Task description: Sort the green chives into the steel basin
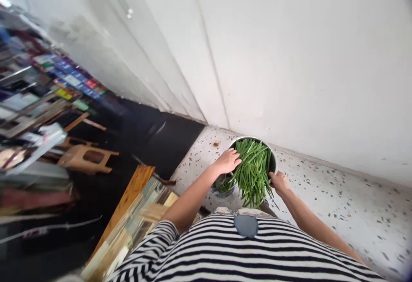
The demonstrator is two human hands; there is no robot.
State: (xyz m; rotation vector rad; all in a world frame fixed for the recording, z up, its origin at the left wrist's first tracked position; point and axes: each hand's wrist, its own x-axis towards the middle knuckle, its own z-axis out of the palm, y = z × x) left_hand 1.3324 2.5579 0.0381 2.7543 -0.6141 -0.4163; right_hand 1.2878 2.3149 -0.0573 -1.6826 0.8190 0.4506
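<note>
A round metal pot (pixel 273 162) is heaped with long green stalks (pixel 252 168) that look like chives, some hanging over its near side. My left hand (pixel 228 161) lies at the pot's left rim, fingers stretched out toward the stalks. On the opposite side my right hand (pixel 279 181) is closed on the pot's edge. Below my left hand stands a smaller see-through container (pixel 222 186) with green bits in it, partly hidden by my forearm and the stalks.
A white wall (pixel 289 59) rises just behind the pot. The speckled floor (pixel 322 192) meets black flooring (pixel 180 144) on the left. Stacked wooden boards (pixel 138 213) lie by my left arm. Farther left are a tan plastic stool (pixel 86 159) and blurred clutter.
</note>
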